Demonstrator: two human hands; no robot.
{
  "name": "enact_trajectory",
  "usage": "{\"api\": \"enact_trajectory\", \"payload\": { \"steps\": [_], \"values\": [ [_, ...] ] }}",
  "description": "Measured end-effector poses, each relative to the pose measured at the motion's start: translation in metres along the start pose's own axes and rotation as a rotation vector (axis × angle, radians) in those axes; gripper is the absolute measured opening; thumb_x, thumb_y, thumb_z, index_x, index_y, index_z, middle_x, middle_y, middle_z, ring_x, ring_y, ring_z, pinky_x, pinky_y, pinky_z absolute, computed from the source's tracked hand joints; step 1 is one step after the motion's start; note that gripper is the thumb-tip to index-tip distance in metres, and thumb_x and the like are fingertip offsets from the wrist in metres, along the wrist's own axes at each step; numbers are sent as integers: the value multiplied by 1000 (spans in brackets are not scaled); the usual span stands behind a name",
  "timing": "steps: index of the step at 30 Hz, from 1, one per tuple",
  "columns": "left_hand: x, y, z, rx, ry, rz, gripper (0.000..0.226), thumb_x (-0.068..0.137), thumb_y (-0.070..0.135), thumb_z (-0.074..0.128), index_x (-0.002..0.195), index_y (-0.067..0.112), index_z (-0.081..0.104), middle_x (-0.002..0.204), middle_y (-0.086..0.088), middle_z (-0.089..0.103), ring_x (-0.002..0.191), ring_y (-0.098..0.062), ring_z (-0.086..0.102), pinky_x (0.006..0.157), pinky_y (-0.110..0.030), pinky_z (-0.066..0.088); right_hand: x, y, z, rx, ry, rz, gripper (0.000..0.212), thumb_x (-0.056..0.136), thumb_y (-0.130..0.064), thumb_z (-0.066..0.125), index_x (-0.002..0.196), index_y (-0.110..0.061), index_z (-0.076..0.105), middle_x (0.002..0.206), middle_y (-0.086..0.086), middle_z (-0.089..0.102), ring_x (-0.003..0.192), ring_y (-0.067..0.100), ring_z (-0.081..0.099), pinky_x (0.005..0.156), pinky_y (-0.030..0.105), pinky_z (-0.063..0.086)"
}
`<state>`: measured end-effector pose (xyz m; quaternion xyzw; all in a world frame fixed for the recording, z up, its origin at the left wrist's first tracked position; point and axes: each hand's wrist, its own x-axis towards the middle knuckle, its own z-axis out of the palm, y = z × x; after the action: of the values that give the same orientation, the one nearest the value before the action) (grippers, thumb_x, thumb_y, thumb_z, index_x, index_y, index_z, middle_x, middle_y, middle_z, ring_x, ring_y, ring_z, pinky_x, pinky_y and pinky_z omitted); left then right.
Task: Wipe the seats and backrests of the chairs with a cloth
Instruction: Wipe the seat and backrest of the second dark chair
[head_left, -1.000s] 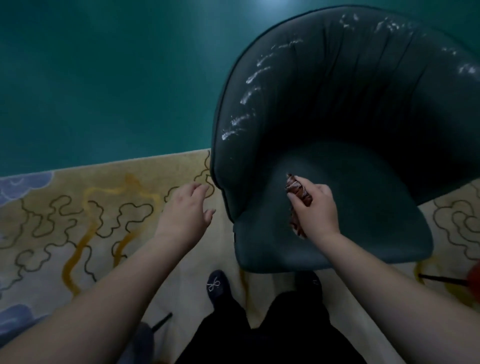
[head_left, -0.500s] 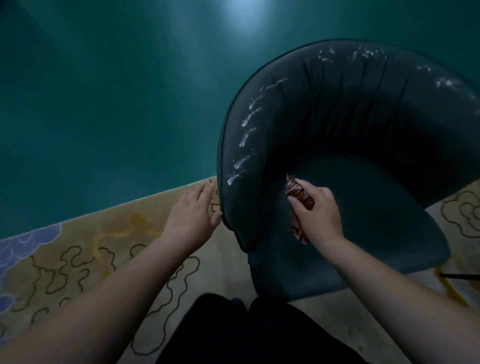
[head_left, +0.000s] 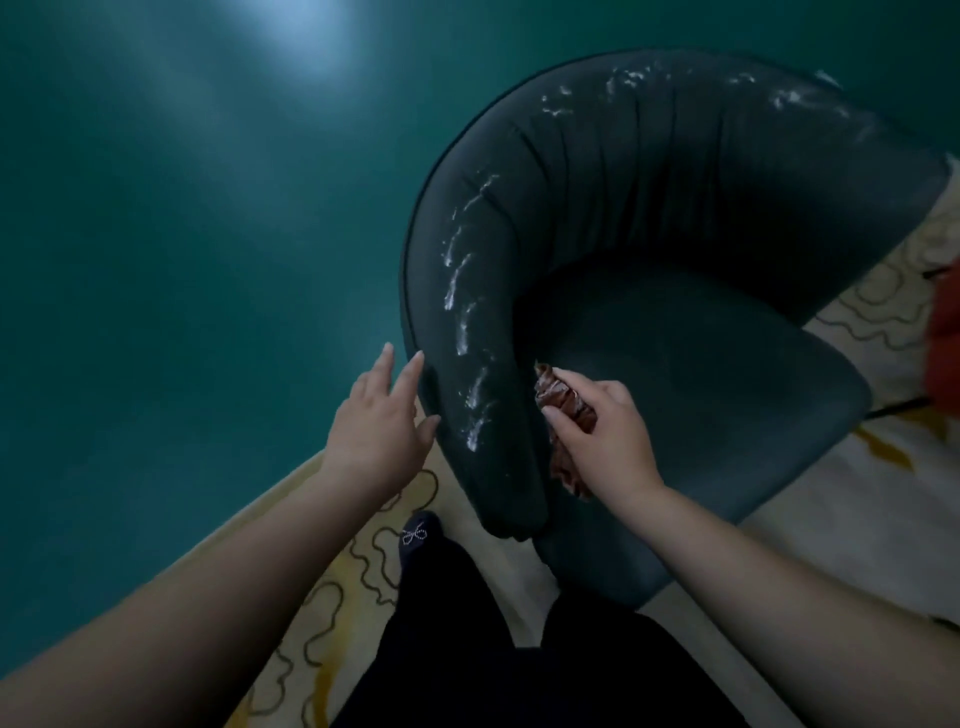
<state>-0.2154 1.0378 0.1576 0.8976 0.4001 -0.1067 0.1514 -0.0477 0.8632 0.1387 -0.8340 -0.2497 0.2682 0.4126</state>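
Observation:
A dark teal tub chair with a curved, padded backrest fills the right of the view; white specks run along its rim. Its seat lies below the backrest. My right hand grips a bunched brown cloth at the inner side of the chair's left arm, the cloth hanging down under the hand. My left hand has straight fingers, with fingertips and thumb touching the outer side of that arm.
A glossy teal floor spreads at the left. A cream rug with yellow and black squiggles lies under the chair. A red object sits at the right edge. My dark-trousered legs and a shoe are below.
My left hand has moved up and right from above the rug to touch the chair's outer arm. The right hand keeps the cloth by the inner arm. The view shifted left.

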Motion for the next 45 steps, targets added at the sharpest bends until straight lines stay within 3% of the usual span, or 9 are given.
{"api": "enact_trajectory", "payload": {
  "steps": [9, 14, 19, 23, 27, 31, 37, 42, 45],
  "values": [
    [41, -21, -7, -50, -159, 240, 82, 92, 53, 50, 153, 20, 6, 160, -10, -9, 146, -26, 10, 116, -37, 21, -28, -11, 53, 40, 306, 244, 39, 87, -26, 70, 124, -37, 62, 98, -16, 47, 91, -25, 45, 75, -8, 28],
    [43, -23, -2, -125, -171, 255, 83, 92, 48, 55, 153, 20, 7, 160, -9, -12, 147, -26, 12, 115, -37, 29, -46, -7, 63, 37, 373, 332, 41, 88, -28, 70, 126, -39, 61, 101, -12, 49, 89, -19, 48, 78, -9, 27],
    [41, -25, -2, -154, -156, 284, 81, 92, 48, 53, 153, 18, 8, 159, -13, -11, 144, -28, 20, 111, -35, 31, -63, -3, 92, 50, 305, 400, 44, 91, -32, 65, 134, -37, 56, 112, -5, 49, 89, -4, 51, 75, -9, 27],
    [41, -26, 0, -170, -147, 278, 81, 91, 48, 54, 153, 20, 9, 160, -10, -10, 144, -25, 21, 107, -32, 35, -68, -2, 105, 46, 327, 341, 42, 88, -36, 66, 129, -41, 58, 111, -12, 47, 99, 7, 55, 85, 5, 39],
    [42, -27, 0, -219, -162, 258, 82, 90, 48, 56, 153, 24, 9, 160, -2, -12, 146, -23, 16, 110, -33, 31, -48, 1, 100, 22, 287, 309, 38, 88, -33, 68, 126, -38, 62, 109, -9, 51, 100, 6, 52, 81, -6, 29],
    [44, -27, -1, -291, -184, 219, 89, 88, 46, 62, 152, 32, 2, 160, 5, -14, 142, -24, 27, 106, -34, 34, -37, 2, 95, 24, 304, 304, 33, 88, -31, 69, 121, -33, 66, 108, -6, 57, 91, -2, 50, 77, -8, 27],
    [59, -25, -7, -398, -243, 145, 111, 79, 39, 76, 153, 29, -6, 159, 7, -17, 144, -20, 23, 110, -38, 38, -63, -4, 98, -21, 246, 56, 40, 82, -16, 76, 120, -25, 69, 108, -3, 55, 101, 7, 51, 91, 0, 32],
    [60, -24, -7, -406, -252, 141, 112, 77, 35, 78, 154, 27, -4, 159, 7, -17, 146, -18, 19, 111, -39, 37, -37, -4, 102, 95, 338, 178, 37, 86, -17, 73, 121, -27, 68, 107, -4, 54, 99, 5, 52, 86, -4, 31],
    [59, -24, -8, -383, -254, 140, 112, 78, 36, 78, 153, 27, -4, 159, 6, -17, 145, -18, 18, 112, -34, 34, -60, -1, 101, 41, 314, 44, 42, 84, -15, 74, 123, -28, 66, 112, -3, 53, 106, 10, 53, 95, 7, 37]
  ]
}}
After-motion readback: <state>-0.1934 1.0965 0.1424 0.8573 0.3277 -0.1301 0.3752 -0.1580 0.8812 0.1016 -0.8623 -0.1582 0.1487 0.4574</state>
